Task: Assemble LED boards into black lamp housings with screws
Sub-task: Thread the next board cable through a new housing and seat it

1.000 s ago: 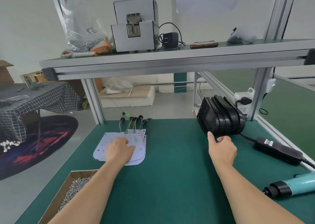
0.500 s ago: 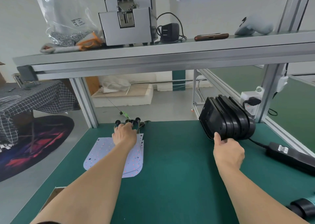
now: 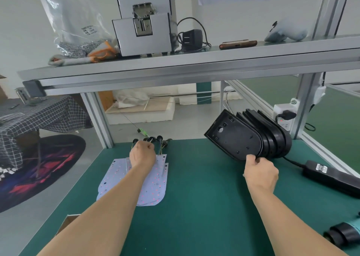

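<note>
Gripping round-ended matte black housing (image 3: pixel 235 138), right hand (image 3: pixel 261 174)

Screwdriver (image 3: pixel 341 234) cut by right edge, cardboard box (image 3: pixel 67 222) mostly hidden

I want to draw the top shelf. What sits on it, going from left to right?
bag → grey box → charger → phone → pale controller
</note>
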A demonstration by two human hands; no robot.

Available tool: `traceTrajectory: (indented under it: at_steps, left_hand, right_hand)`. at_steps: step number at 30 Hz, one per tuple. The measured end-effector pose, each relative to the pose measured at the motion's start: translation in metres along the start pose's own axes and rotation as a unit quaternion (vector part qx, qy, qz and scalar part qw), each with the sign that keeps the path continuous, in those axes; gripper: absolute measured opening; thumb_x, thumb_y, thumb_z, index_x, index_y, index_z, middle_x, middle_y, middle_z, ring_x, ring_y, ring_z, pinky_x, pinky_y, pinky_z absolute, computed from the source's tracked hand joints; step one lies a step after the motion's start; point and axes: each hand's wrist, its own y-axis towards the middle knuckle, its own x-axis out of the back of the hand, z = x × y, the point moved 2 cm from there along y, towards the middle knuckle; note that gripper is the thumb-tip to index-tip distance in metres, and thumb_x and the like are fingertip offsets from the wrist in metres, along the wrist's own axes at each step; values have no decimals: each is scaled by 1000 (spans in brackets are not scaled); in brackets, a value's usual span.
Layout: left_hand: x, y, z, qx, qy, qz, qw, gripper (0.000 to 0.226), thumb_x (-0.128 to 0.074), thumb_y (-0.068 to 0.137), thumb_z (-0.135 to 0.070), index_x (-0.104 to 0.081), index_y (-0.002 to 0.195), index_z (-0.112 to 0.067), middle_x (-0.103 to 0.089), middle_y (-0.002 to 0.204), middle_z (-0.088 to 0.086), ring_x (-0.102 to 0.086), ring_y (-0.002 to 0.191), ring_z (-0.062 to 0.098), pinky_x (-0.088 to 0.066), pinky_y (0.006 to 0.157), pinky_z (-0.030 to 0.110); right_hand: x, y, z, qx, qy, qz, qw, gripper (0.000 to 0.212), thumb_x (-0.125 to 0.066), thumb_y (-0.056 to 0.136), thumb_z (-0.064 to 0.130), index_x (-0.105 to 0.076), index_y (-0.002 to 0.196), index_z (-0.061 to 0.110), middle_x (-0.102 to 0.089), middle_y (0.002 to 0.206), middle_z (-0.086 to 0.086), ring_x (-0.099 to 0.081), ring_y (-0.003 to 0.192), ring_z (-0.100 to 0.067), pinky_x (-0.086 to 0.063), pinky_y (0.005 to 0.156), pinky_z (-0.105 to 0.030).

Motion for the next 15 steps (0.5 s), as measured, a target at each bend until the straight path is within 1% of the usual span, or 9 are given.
traceTrajectory:
  at_steps: [1,2,3,4,7,9,11,13,15]
  left_hand:
    - [7,-2,-1,-10,-17,-9,1000,31,-45,87,-2,-55,68,-25,-47,82,2,-41,75,27,-32,64,32]
    - [15,-4,-1,-19,-33,-13,999,30,-45,93,-7,-73,84,-14,-52,94,-1,-50,85,29,-36,70,31]
    - [23,-6,-2,-24,-52,-20,998,31,-45,97,-10,-75,94,-17,-54,102,-2,-54,94,27,-38,74,30]
    - [31,-10,-4,-35,-70,-24,997,30,-46,98,-12,-76,99,-13,-56,104,-3,-54,96,24,-37,75,29]
    - [53,-26,-13,-71,-139,-36,987,28,-49,98,-12,-76,90,-8,-64,99,-3,-56,83,13,-39,68,27]
    - [67,-39,-20,-84,-188,-35,978,29,-51,97,-11,-74,80,-4,-69,93,-9,-61,84,8,-44,68,25]
    - [80,-50,-26,-83,-235,-24,968,26,-54,96,-11,-77,82,-10,-69,90,-13,-63,85,10,-46,71,25]
    - [94,-62,-32,-88,-275,-6,958,24,-56,97,-11,-77,86,-16,-72,90,-6,-62,76,7,-46,67,24]
    - [108,-75,-39,-104,-301,12,948,24,-57,97,-11,-77,86,-18,-73,92,-2,-63,72,-1,-45,66,20]
  right_hand:
    - [1,-2,1,3,0,4,1000,44,-40,93,35,-63,69,7,-68,70,-13,-61,73,-34,-55,70,-39]
    - [3,-3,3,7,-2,11,1000,44,-41,93,35,-63,68,6,-68,70,-13,-61,71,-33,-55,69,-38]
    - [5,-5,4,11,-4,18,1000,44,-42,93,35,-62,67,6,-67,68,-13,-60,69,-33,-54,66,-37]
    - [6,-6,5,17,-5,26,999,43,-43,93,34,-62,66,6,-66,67,-13,-59,66,-31,-52,62,-35]
    - [14,-15,6,32,-4,45,998,43,-47,94,33,-61,65,5,-65,63,-13,-57,62,-29,-49,58,-33]
    - [21,-24,4,43,-15,60,997,43,-47,95,32,-62,65,4,-66,62,-12,-59,64,-29,-51,61,-33]
    - [27,-36,0,54,-40,75,995,45,-47,96,31,-61,64,4,-67,61,-12,-59,64,-28,-49,62,-31]
    - [36,-53,-4,53,-57,87,993,46,-46,97,31,-62,64,4,-67,61,-11,-60,66,-28,-49,62,-31]
    - [47,-73,-8,46,-44,104,993,46,-47,97,31,-64,64,5,-68,59,-9,-65,67,-29,-53,69,-33]
